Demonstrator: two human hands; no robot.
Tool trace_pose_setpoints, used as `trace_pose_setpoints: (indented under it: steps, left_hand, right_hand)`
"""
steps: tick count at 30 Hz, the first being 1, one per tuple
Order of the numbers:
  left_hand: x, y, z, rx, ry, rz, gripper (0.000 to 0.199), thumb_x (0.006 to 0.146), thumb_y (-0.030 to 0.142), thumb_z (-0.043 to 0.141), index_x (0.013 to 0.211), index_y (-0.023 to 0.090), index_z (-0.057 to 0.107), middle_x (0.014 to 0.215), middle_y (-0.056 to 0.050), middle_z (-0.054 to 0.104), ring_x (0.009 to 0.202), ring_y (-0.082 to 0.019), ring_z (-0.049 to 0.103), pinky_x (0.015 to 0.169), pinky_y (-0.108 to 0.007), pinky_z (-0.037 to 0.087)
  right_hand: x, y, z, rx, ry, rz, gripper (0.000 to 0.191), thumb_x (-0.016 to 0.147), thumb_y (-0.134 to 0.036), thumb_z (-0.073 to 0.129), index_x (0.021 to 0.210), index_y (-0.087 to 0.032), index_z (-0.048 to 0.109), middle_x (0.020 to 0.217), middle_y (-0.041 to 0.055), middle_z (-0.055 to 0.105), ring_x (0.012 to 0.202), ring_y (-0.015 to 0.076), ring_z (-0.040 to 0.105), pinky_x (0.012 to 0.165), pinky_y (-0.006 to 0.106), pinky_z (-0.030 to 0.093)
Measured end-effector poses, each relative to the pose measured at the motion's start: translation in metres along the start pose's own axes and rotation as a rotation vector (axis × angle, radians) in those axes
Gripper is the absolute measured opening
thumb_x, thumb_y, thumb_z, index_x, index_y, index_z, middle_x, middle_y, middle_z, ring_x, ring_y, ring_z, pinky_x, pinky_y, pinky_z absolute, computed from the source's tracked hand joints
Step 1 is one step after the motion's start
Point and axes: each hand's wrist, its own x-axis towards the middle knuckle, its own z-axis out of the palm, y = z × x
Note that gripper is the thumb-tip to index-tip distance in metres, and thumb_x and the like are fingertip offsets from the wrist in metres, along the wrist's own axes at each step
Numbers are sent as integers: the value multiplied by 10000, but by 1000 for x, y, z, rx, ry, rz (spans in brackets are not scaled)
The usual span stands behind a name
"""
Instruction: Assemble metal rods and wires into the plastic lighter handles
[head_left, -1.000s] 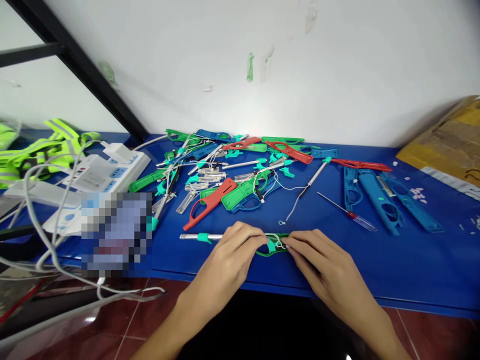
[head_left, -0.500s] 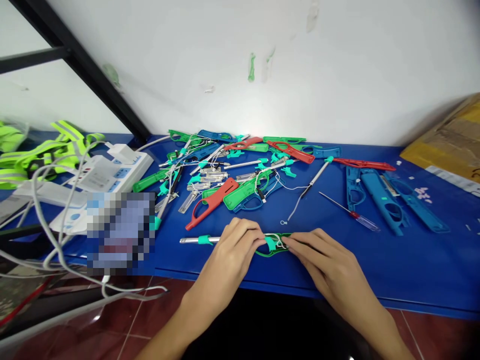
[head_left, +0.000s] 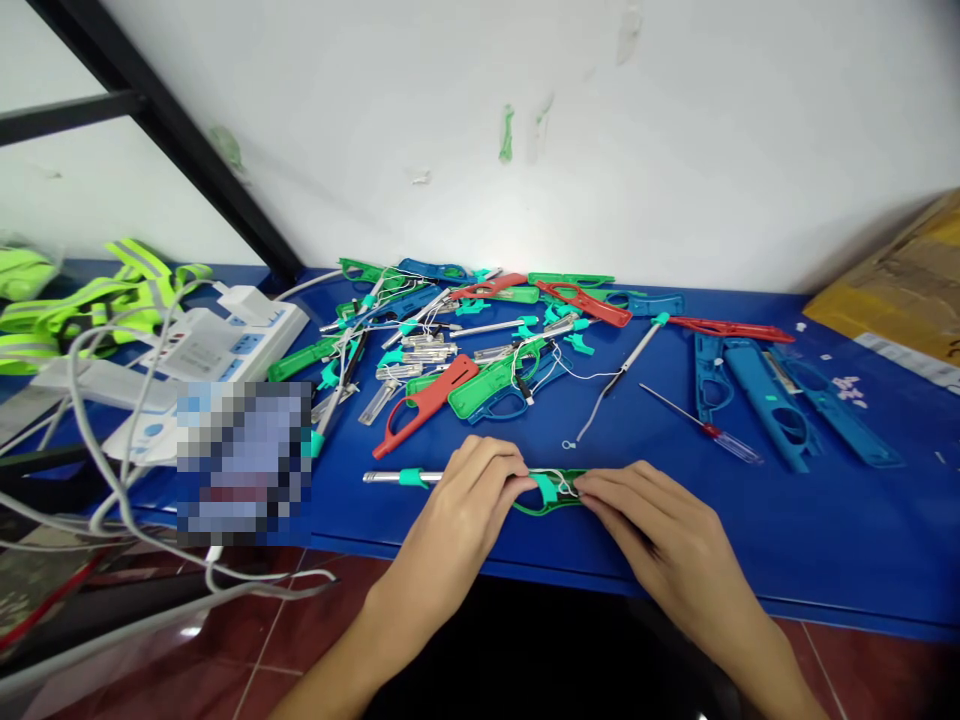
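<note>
A green lighter half-shell (head_left: pixel 546 508) lies near the table's front edge, its inside facing up. A metal lighter tube (head_left: pixel 390 478) with a teal sleeve extends from it to the left. The teal trigger (head_left: pixel 547 488) and thin white wires (head_left: pixel 568 484) show in the shell. My left hand (head_left: pixel 474 515) is closed over the front of the lighter, fingertips by the trigger. With its fingers pinched together, my right hand (head_left: pixel 660 520) holds the handle end, where the wires go. Both hands hide part of the shell.
Behind the hands lies a heap of lighter parts, including a red shell (head_left: pixel 426 400) and a green shell (head_left: pixel 480 388). To the right are a screwdriver (head_left: pixel 709 430) and blue shells (head_left: pixel 761 390). A cardboard box (head_left: pixel 892 285), power strip (head_left: pixel 262 350) and cables flank the work.
My right fingers have shifted slightly to the right, so more of the wires shows in the shell. My left hand stays in place on the lighter.
</note>
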Motion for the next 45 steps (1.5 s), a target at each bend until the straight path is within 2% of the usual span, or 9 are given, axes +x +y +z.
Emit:
trace_pose_setpoints:
  steps: [7, 14, 26, 29, 32, 36, 39, 42, 45]
  left_hand:
    - [2, 0, -5, -46, -34, 1, 145, 1116, 81, 604, 1199, 194, 641, 1197, -71, 712, 1105, -197, 664, 1007, -360, 547]
    - [3, 0, -4, -54, -11, -4, 175, 1084, 48, 616, 1166, 199, 654, 1216, -81, 712, 1125, -205, 680, 1005, -362, 569]
    - [2, -1, -5, -70, -30, -65, 181, 1051, 41, 597, 1080, 217, 628, 1260, -77, 694, 1181, -209, 700, 1031, -344, 566]
    - [0, 0, -7, -47, -67, -81, 208, 1069, 113, 642, 1241, 231, 629, 1321, -93, 691, 1267, -245, 678, 1094, -398, 553]
    - [-2, 2, -10, -36, -135, -87, 388, 1038, 277, 786, 1378, 262, 598, 1388, -101, 689, 1333, -283, 657, 1155, -466, 527]
    - [0, 3, -14, -40, -196, -79, 220, 1006, 281, 824, 1165, 272, 671, 1409, -73, 701, 1311, -281, 677, 1163, -488, 496]
    - [2, 3, -13, -43, -188, -85, 216, 980, 245, 850, 1115, 258, 682, 1342, -50, 744, 1229, -261, 709, 1120, -458, 501]
    - [3, 1, -10, -65, -169, -71, 254, 939, 224, 889, 1105, 253, 699, 1268, -25, 793, 1195, -252, 722, 1066, -416, 514]
    - [4, -2, -9, -80, -141, -62, 282, 914, 215, 909, 1116, 258, 717, 1253, -11, 817, 1211, -252, 723, 1073, -409, 510]
  right_hand:
    - [0, 0, 0, -37, -17, -16, 183, 1121, -157, 591, 1251, -238, 692, 1165, 29, 843, 941, 200, 782, 936, 409, 601]
    - [-3, 0, -1, -45, -56, -25, 200, 1112, -158, 605, 1271, -235, 698, 1201, 37, 824, 969, 219, 748, 952, 428, 573]
    - [-1, -2, -1, -13, -58, -40, 221, 1117, -142, 584, 1268, -210, 730, 1183, 54, 811, 927, 193, 711, 888, 362, 561]
    - [-1, -2, -1, -7, -66, -43, 224, 1127, -156, 566, 1261, -214, 736, 1185, 58, 812, 944, 197, 731, 911, 371, 567]
    - [-1, -1, -1, -4, -75, -41, 217, 1131, -176, 566, 1253, -222, 738, 1191, 58, 811, 956, 202, 743, 936, 386, 572]
    - [-2, 1, -2, -27, -98, -73, 262, 1127, -142, 553, 1299, -227, 731, 1210, 52, 815, 970, 200, 754, 976, 402, 572]
    - [-1, 1, -3, -46, -106, -116, 331, 1132, -92, 491, 1335, -208, 724, 1224, 52, 824, 1011, 187, 763, 1014, 388, 570]
    - [0, -2, -5, -71, -112, -127, 327, 1133, -98, 486, 1315, -193, 741, 1227, 56, 828, 988, 193, 740, 941, 361, 594]
    - [1, -4, -8, -67, -138, -121, 273, 1133, -176, 549, 1322, -180, 746, 1263, 75, 817, 966, 207, 700, 856, 347, 613]
